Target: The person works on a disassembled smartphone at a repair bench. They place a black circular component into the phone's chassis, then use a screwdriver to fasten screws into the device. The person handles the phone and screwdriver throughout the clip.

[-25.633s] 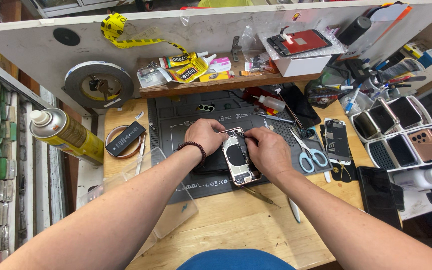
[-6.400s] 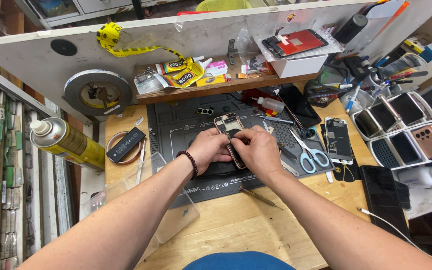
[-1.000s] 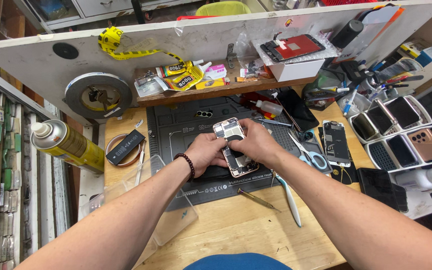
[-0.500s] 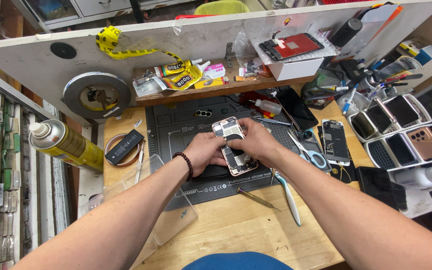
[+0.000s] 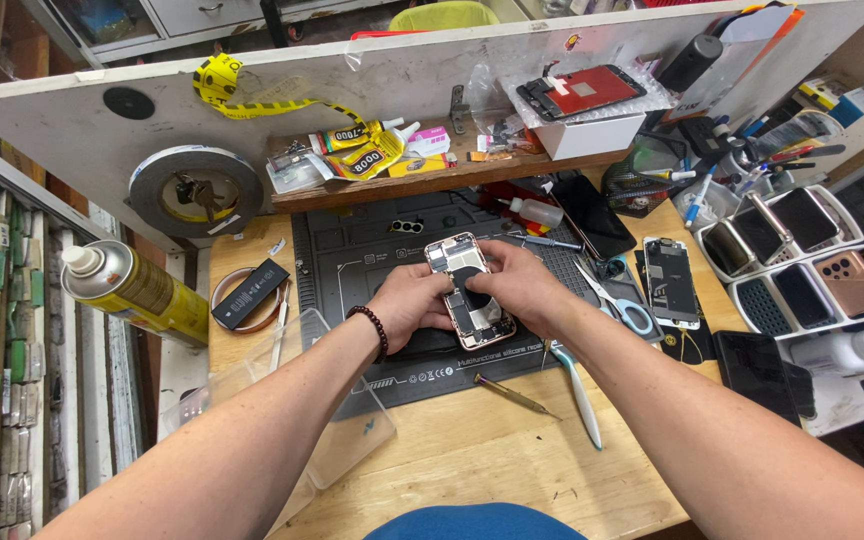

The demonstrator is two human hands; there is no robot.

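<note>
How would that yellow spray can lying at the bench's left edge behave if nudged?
The yellow spray can lies on its side, so a sideways nudge would probably roll it. Its smooth metal body looks slippery. It seems stiff, not fragile; how full or heavy it is cannot be told.

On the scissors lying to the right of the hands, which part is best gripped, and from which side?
Probably the blue handle loops of the scissors, coming from the lower right. The loops lie toward the near, right end, clear of other things, while the blades point up-left toward the right hand and the opened phone, which the left hand also holds.
</note>
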